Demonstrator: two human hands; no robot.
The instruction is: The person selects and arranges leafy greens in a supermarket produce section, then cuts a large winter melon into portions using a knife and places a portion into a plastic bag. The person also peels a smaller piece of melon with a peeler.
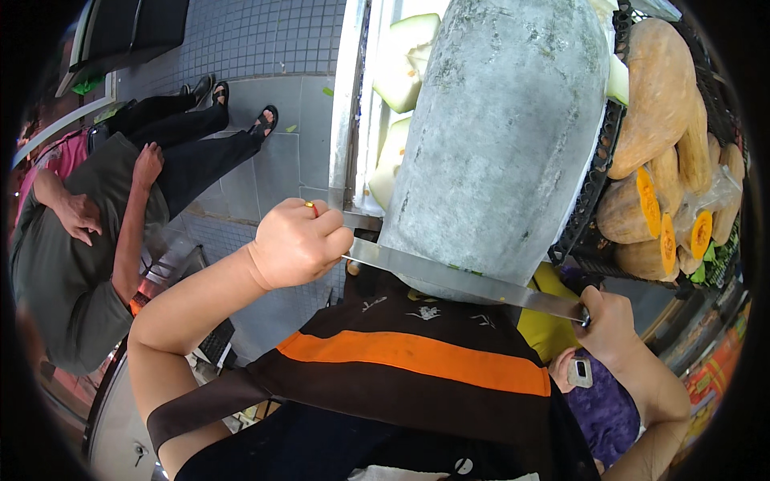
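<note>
A huge winter melon (502, 132) with a waxy grey-green rind lies lengthwise in front of me. Across its near end runs a long, broad knife (433, 270), its blade touching or just over the rind. My right hand (609, 324) is closed around the handle. At the other end, my left hand (304, 243), wearing a ring, clasps the blade near its tip. Small green bits cling to the blade. Cut winter melon pieces (408, 66) with pale flesh sit left of the whole melon. The melon's near underside is partly hidden by the blade.
On the right, a black plastic crate (592, 174) borders several pumpkins (652, 90), some cut open. A metal-edged counter (346, 108) runs along the left. One person (78, 270) stands left on the tiled floor; another in purple (601, 409) holds a phone close by my right arm.
</note>
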